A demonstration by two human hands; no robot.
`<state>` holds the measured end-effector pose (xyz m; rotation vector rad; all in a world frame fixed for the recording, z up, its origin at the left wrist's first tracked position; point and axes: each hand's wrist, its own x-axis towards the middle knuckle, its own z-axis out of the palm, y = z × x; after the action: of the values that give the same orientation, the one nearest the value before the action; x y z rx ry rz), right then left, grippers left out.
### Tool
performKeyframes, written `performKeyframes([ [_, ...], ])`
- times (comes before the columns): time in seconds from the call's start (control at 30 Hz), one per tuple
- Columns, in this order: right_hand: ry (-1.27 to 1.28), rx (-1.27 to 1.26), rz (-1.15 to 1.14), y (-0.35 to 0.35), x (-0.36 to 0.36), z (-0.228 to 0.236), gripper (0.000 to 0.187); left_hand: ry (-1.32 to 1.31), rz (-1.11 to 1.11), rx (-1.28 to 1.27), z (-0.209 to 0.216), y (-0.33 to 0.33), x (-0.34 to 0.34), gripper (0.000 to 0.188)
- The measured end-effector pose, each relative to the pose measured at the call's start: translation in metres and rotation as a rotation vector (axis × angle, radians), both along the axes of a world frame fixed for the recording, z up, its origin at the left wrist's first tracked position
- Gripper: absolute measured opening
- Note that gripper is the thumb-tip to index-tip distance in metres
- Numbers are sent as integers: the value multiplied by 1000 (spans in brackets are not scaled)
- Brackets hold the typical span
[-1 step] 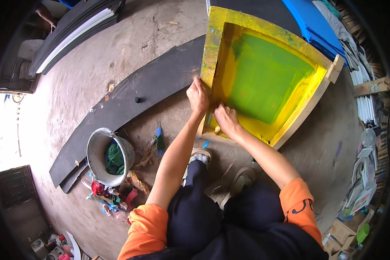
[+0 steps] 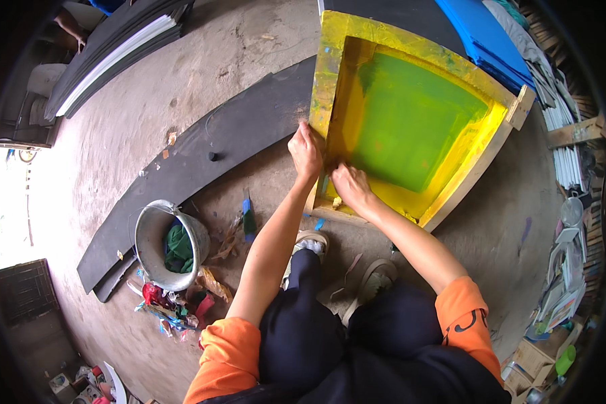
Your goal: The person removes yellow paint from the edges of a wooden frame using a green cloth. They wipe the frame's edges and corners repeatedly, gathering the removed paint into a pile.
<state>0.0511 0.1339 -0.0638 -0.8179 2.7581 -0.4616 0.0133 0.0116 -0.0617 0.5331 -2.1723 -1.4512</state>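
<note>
A wooden screen-printing frame (image 2: 326, 81), stained yellow, stands before me with a green mesh panel (image 2: 411, 124) inside it. My left hand (image 2: 306, 155) is closed at the outer edge of its left rail, gripping the wood. Inside the frame, near its lower left corner, my right hand (image 2: 351, 185) is closed with knuckles up against the yellow border. Whatever its fingers hold, if anything, is hidden. A small yellowish lump (image 2: 337, 202) lies just below that hand, by the bottom rail.
A grey bucket (image 2: 200, 232) holding green cloth (image 2: 178, 249) stands at left, beside scattered scraps (image 2: 175, 306). A long black sheet (image 2: 202, 141) lies behind it. Blue sheets (image 2: 485, 44) are stacked at far right. Another person's hand (image 2: 81, 42) shows at far left.
</note>
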Motion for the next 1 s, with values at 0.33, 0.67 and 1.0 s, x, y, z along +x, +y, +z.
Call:
performKeyframes([
  [0.33,-315,-282,-251,-10,1,15,51,29,22,69,14,-15,8,51],
  [0.67,-335,-320,-653,-26,9,18,22,48,69,12,11,-9,18,47],
  [1.0,-92,-60,-319,-12,13,28,17,13,151,-79,7,-3,22,51],
])
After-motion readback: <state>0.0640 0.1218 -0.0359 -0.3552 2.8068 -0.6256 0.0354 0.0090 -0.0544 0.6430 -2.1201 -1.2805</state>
